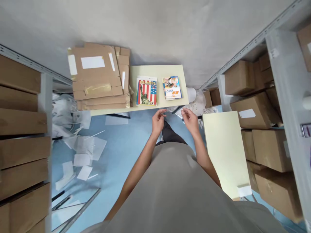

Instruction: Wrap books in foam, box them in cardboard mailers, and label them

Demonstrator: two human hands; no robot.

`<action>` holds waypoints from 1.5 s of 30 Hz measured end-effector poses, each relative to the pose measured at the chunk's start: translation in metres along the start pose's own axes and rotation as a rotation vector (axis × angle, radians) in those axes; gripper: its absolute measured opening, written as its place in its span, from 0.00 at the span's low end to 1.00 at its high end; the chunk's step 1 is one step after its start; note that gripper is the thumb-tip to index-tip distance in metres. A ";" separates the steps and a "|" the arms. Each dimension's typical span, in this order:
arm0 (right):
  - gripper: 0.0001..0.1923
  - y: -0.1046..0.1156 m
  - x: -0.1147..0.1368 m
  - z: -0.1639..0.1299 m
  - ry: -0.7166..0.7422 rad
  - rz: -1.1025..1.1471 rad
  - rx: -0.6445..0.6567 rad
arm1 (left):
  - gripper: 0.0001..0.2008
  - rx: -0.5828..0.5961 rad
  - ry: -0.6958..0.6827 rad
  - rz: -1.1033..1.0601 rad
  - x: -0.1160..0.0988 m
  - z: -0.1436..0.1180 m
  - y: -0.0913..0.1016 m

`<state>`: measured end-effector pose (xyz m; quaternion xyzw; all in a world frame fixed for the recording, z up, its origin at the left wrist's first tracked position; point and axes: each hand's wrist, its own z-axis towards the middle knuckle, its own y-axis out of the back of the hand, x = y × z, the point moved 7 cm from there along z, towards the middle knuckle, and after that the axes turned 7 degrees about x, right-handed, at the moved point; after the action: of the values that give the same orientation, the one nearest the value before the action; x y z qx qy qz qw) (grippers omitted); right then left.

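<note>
My left hand hovers just in front of the table's near edge, its fingers loosely bent and slightly apart, with nothing seen in them. Across a small gap, my right hand is held in much the same way, also without anything visible in it. Closest beyond my left hand is a stack of books, whose top cover has red and white stripes and the Statue of Liberty. A second, smaller stack of books with a colourful cartoon cover lies to its right. Neither hand touches the books.
Flattened cardboard boxes are piled on the left of the pale table. Another pale table stands at my right. Shelves of cardboard boxes line both sides. Paper scraps litter the blue floor at left.
</note>
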<state>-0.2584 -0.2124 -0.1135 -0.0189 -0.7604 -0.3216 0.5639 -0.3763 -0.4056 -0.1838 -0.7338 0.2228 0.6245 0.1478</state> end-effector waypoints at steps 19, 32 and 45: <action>0.16 -0.228 -0.005 0.195 -0.281 -0.100 0.426 | 0.21 -0.060 0.321 0.301 0.077 0.147 0.170; 0.32 -0.246 -0.005 0.207 -0.463 -0.523 0.276 | 0.36 0.277 0.360 0.366 0.104 0.154 0.157; 0.20 -0.201 -0.036 0.152 -0.667 -0.266 0.041 | 0.33 0.390 0.333 0.360 0.090 0.172 0.126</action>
<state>-0.4526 -0.2818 -0.2632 -0.0124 -0.9048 -0.3528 0.2383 -0.5763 -0.4406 -0.2948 -0.7325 0.4861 0.4572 0.1343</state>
